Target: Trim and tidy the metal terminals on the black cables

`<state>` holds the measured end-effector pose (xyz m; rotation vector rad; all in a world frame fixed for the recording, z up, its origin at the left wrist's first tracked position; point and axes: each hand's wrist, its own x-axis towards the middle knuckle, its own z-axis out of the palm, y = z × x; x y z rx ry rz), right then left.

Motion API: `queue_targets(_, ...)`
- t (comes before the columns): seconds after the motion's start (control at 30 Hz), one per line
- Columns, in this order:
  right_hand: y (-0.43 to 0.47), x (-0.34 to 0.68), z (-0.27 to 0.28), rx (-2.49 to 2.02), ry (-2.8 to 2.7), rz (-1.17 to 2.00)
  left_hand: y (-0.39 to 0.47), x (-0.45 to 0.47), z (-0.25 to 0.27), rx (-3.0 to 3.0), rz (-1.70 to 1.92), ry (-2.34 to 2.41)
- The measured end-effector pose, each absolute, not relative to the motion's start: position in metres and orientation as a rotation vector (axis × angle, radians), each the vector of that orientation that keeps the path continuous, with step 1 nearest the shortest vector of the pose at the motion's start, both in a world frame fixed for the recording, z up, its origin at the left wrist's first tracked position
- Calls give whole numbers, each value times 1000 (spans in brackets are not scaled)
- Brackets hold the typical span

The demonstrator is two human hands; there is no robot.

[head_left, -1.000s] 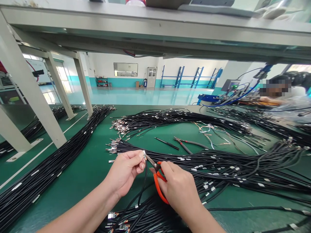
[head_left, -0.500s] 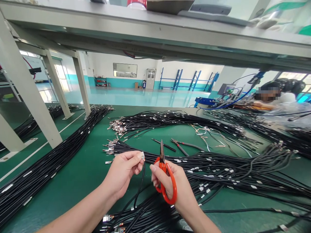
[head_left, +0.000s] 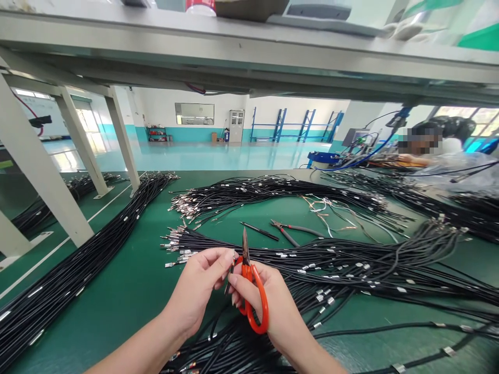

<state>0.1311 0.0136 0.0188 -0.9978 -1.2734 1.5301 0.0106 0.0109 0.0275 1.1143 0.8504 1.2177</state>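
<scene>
My left hand pinches the end of a black cable between thumb and forefinger; a small metal tip shows at the fingertips. Close beside it, my right hand is wrapped round red-handled scissors, whose dark blades point up and look closed. The right thumb and fingertips meet the same cable just below the left fingers. Under both hands lies a bundle of black cables with white labels. Another bundle, with metal connectors at its left end, runs just behind the hands.
Cutting pliers and a black pen-like tool lie on the green table. More cable bundles stretch behind and at the left. A metal shelf spans overhead on posts. Another person sits at the far right.
My right hand has come left with the scissors, up to my left hand, and its fingertips now meet the cable. The view has shifted slightly.
</scene>
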Motion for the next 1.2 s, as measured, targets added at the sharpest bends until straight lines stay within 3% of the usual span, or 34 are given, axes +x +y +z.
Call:
queue_targets(0.3,14,130,19,-1016,-1303,1498,18,6,20,1081,1064,686)
queue_targets(1.2,32,155,20,-1026,-1332,1347,6,14,21,1056,1008,849)
